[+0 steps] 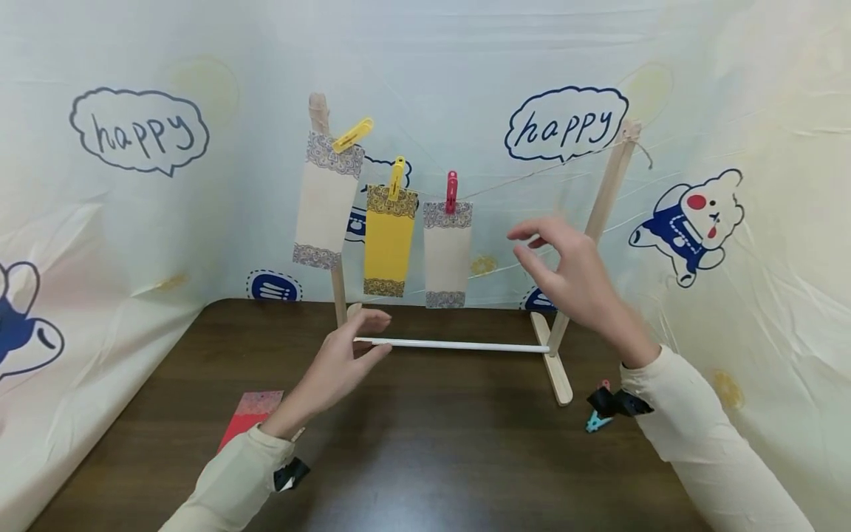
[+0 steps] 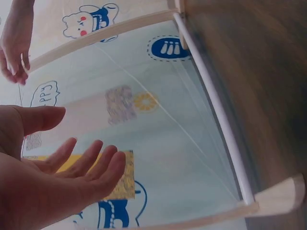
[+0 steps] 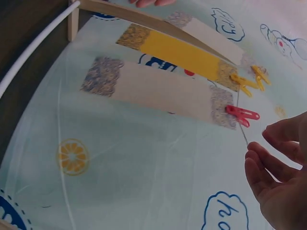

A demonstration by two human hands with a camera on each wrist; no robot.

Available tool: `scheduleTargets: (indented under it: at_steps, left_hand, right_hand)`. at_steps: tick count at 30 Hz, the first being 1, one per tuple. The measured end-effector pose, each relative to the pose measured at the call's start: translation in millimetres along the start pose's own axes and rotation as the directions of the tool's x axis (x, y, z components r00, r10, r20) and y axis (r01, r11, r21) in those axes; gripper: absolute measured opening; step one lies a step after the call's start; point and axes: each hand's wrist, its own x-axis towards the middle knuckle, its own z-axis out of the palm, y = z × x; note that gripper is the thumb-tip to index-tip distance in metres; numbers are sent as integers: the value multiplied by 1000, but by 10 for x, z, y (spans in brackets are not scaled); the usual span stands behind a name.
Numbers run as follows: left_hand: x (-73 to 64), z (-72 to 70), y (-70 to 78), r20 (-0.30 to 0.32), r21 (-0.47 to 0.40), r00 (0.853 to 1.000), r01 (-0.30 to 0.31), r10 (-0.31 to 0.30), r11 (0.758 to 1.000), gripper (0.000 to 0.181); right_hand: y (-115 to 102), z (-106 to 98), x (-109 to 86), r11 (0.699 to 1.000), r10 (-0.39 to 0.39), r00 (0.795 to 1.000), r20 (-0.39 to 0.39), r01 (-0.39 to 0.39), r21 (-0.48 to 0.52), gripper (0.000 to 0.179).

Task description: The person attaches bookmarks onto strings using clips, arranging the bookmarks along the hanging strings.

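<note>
A string (image 1: 532, 175) runs between two wooden posts, bearing several hanging items. A white card with lace-patterned ends (image 1: 324, 203) hangs at the left under a yellow clothespin (image 1: 352, 136). Beside it are a yellow card (image 1: 388, 247) with another yellow clothespin (image 1: 397, 177), and a second white card (image 1: 448, 255) with a red clothespin (image 3: 242, 115). My right hand (image 1: 575, 277) is raised right of the cards, thumb and fingers parted with nothing between them. My left hand (image 1: 342, 358) is low by the left post, fingers loosely bent, palm bare (image 2: 53, 191).
A white rod (image 1: 465, 345) joins the stand's wooden feet, the right foot (image 1: 555, 373) jutting forward. On the brown table lie a red card (image 1: 249, 417), partly behind my left forearm, and a blue clothespin (image 1: 597, 422) by my right sleeve. A printed cloth hangs behind.
</note>
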Motion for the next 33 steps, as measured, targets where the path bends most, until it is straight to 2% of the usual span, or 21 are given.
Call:
scheduleTargets:
  at_steps: [4,10,13,17,22,27,33]
  left_hand:
    - [-113,-57,-24,-35,87,999,27,-24,996,34]
    - [-260,-137,-61,-70,163,998,8,4,987,33]
    - [-345,-188,-66,-86,198,996,24,-7,980,34]
    - [-491,-257,-101,-100,251,995,35,-10,967,34]
    - [-682,-313,-227,-114,319,994,32,5,947,33]
    - [-809,-374,-318,-133,361,989,103,-58,927,30]
    - [-851,-353,-404,-138,346,982,173,-132,922,28]
  right_hand:
    - [16,41,-183,1000,22,1000,9,-22,0,18]
    - [-13,146,-388,998,63,997,43,-63,5,18]
    - [-35,191,-442,996,84,994,67,-84,-2,19]
    - [-71,233,-498,997,72,992,100,-72,-11,22]
    - [-68,300,-644,999,38,990,133,-34,-30,24]
    - [-13,370,-901,996,63,989,134,-54,-71,22]
    - [58,472,-1244,986,156,984,84,-151,-66,26]
